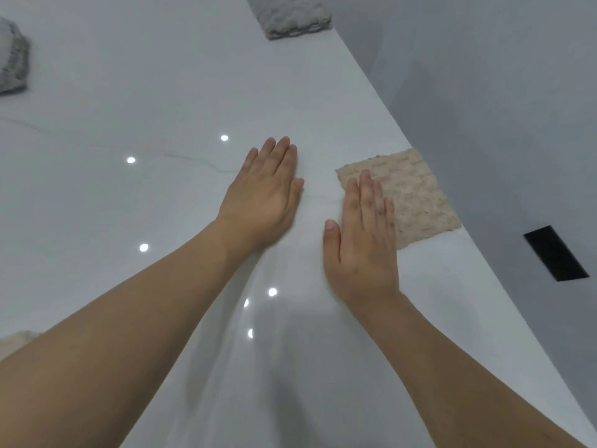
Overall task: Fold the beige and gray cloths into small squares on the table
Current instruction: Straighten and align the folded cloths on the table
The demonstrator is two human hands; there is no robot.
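Note:
A beige cloth point(416, 192), folded into a small square, lies at the right edge of the glossy white table point(129, 205). My right hand point(363, 240) is flat with fingers extended, its fingertips overlapping the cloth's left side. My left hand point(266, 195) lies flat and empty on the bare table, to the left of the cloth. A folded gray cloth point(290, 14) sits at the far edge of the table, and another gray cloth point(11, 59) is cut off at the far left.
The table's right edge runs diagonally, with grey floor point(500, 108) beyond and a black rectangle point(555, 253) on it. A bit of beige fabric point(16, 342) peeks out at the lower left behind my left forearm. Ceiling lights reflect on the tabletop.

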